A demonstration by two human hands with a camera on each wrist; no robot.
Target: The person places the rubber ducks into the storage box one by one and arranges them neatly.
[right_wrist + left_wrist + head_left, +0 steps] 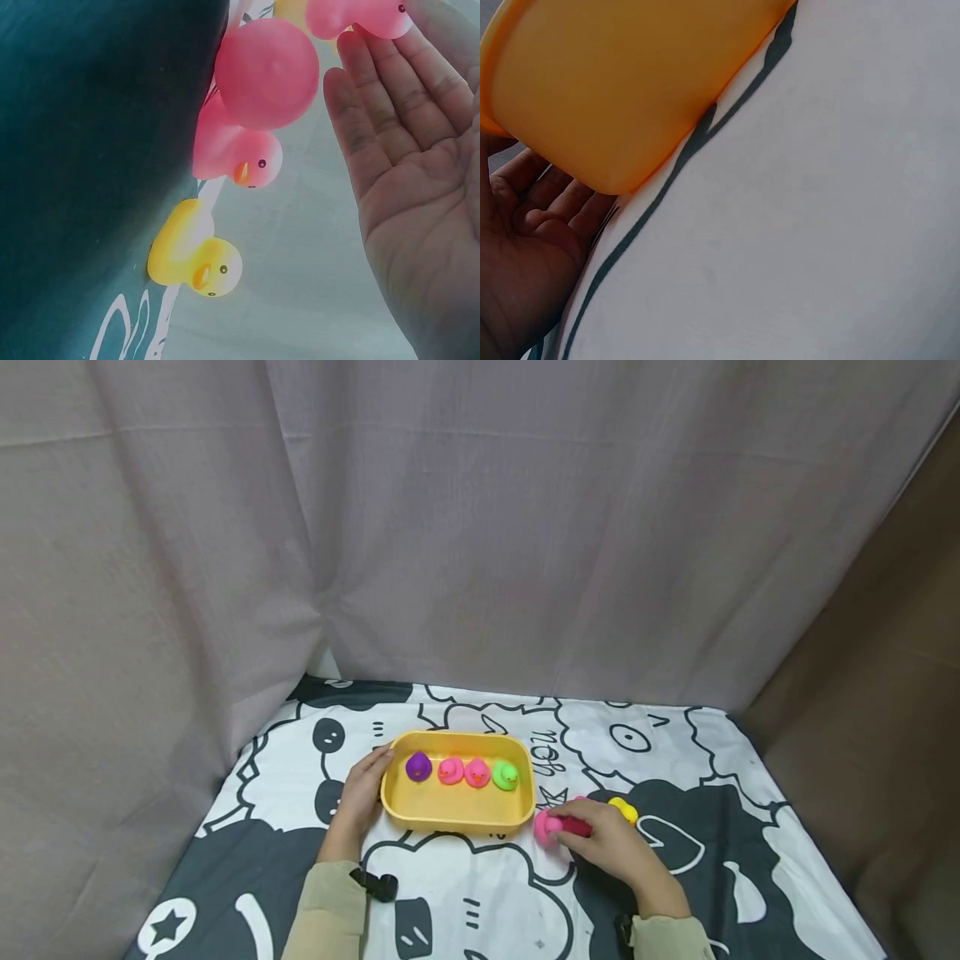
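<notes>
At the left end of a yellow tray [465,817], my left hand [365,783] grips the rim, its other fingers [577,196] loosely bent below the rim beside the wall. Inside the tray stand a purple duck [418,767], two pink toy ducks [451,771] and a green duck [506,775] in a row. Right of the tray, my right hand [611,839] pinches a pink toy duck [356,16] between thumb and fingertips. Beside its palm are a deeper pink rounded toy [268,73], another pink duck [262,154] and a yellow duck [196,251].
A black-and-white patterned cloth [480,881] covers the table. Grey curtains [525,543] hang behind and at the left, and a brown curtain [885,677] hangs at the right. The yellow and pink toys lie on the cloth close behind my right hand.
</notes>
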